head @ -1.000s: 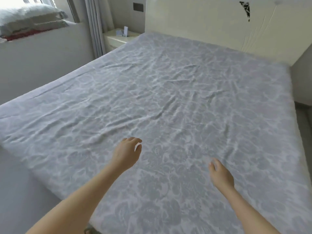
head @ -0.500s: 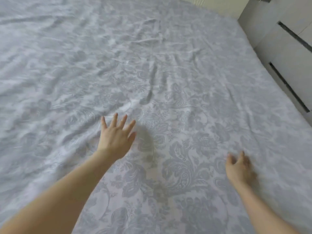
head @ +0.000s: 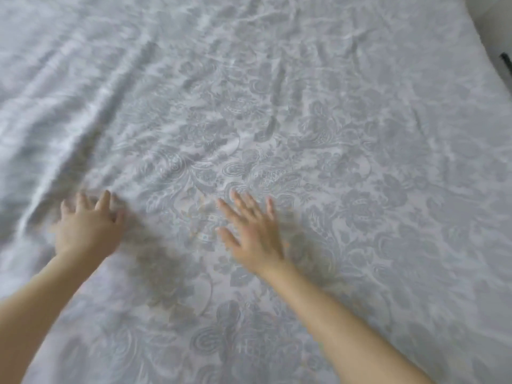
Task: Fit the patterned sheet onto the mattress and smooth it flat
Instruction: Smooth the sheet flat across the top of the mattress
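The grey-and-white floral patterned sheet point(head: 318, 139) covers the mattress and fills nearly the whole head view. It shows long creases on the left and across the far part; the near right part lies flatter. My left hand point(head: 87, 227) lies palm down on the sheet at the lower left, fingers spread, beside the creased area. My right hand point(head: 253, 234) is palm down with fingers apart near the middle, blurred by motion. Neither hand holds any fabric.
At the top right corner the bed's edge meets a pale piece of furniture with a dark slot point(head: 505, 60). Everything else in view is sheet.
The view has dropped closer to the sheet. My right hand has opened and swung left toward the middle. My left hand has shifted left, still spread flat.
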A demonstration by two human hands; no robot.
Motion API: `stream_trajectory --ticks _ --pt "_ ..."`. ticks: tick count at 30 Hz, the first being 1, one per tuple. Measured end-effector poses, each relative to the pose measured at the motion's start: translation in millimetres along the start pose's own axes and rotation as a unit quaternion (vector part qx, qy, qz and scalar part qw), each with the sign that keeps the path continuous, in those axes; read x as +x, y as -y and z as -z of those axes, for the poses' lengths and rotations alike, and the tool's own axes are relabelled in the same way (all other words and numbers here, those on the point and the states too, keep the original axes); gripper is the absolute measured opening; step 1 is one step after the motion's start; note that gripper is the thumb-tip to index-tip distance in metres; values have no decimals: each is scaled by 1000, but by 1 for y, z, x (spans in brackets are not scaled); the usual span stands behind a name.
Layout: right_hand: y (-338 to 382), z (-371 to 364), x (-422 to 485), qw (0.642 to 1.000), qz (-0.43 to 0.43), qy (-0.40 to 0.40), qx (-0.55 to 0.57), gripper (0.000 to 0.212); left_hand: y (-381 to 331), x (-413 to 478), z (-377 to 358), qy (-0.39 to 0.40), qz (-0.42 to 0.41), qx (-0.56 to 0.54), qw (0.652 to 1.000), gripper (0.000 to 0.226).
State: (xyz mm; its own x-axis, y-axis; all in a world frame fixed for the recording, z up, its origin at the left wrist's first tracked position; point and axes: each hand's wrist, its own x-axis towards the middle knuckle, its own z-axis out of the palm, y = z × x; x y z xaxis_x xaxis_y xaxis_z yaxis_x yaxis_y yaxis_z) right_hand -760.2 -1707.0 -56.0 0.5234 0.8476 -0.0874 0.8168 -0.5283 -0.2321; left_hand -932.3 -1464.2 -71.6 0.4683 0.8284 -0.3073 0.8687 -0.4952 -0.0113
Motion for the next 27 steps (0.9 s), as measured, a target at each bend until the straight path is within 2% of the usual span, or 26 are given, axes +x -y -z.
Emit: stream_trajectory --ticks 1,2,3,4,5,7,9,10,12,14,16,18,21,22,23,24,26,27 --pt "-43 6 -19 997 -75 -37 -5 57 -21 -10 13 -54 -13 -2 998 59" --pt "-80 10 -44 987 -151 -51 -15 59 -41 -22 23 -93 -62 11 994 58" --pt "-105 11 -73 978 -202 -43 -25 62 -54 -34 24 -115 -128 24 985 58" --pt "-113 5 -103 975 -219 -13 -38 64 -54 -46 13 -92 -178 41 979 58" --pt "-107 -6 -132 979 -192 25 -58 63 -52 -64 -3 -54 -204 52 976 58" --pt "-63 -36 -196 991 -70 68 -93 57 -30 -111 -40 22 -188 44 981 60" --pt "-20 -42 -252 989 51 107 -90 56 -5 -159 -57 46 -188 49 980 59" --pt "-13 -37 -264 985 83 123 -90 55 7 -177 -58 55 -215 54 974 59" --pt "-17 -18 -251 987 104 113 -50 50 27 -182 -45 64 -293 53 953 57" --pt "-23 4 -205 997 72 31 6 44 41 -152 -26 23 -365 12 931 43" --pt "-34 19 -135 997 -44 -59 5 47 44 -97 -4 -37 -397 9 917 44" --pt "-49 18 -68 970 -224 -100 9 55 43 -27 12 -76 -393 54 915 49" --pt "-27 -6 19 862 -497 -92 42 70 87 69 23 -59 -312 82 945 55" --pt "8 -21 48 833 -546 -84 27 74 121 89 21 -60 -282 77 955 56" --pt "62 -39 78 840 -536 -85 -3 75 165 100 18 -65 -243 60 966 55" --pt "131 -61 104 877 -469 -99 -35 72 215 106 14 -66 -193 36 978 54" --pt "300 -103 142 968 -237 -73 -45 67 309 101 14 -48 -96 9 994 55" --pt "382 -120 149 993 -110 -7 -29 64 341 95 16 -37 -69 10 997 55"
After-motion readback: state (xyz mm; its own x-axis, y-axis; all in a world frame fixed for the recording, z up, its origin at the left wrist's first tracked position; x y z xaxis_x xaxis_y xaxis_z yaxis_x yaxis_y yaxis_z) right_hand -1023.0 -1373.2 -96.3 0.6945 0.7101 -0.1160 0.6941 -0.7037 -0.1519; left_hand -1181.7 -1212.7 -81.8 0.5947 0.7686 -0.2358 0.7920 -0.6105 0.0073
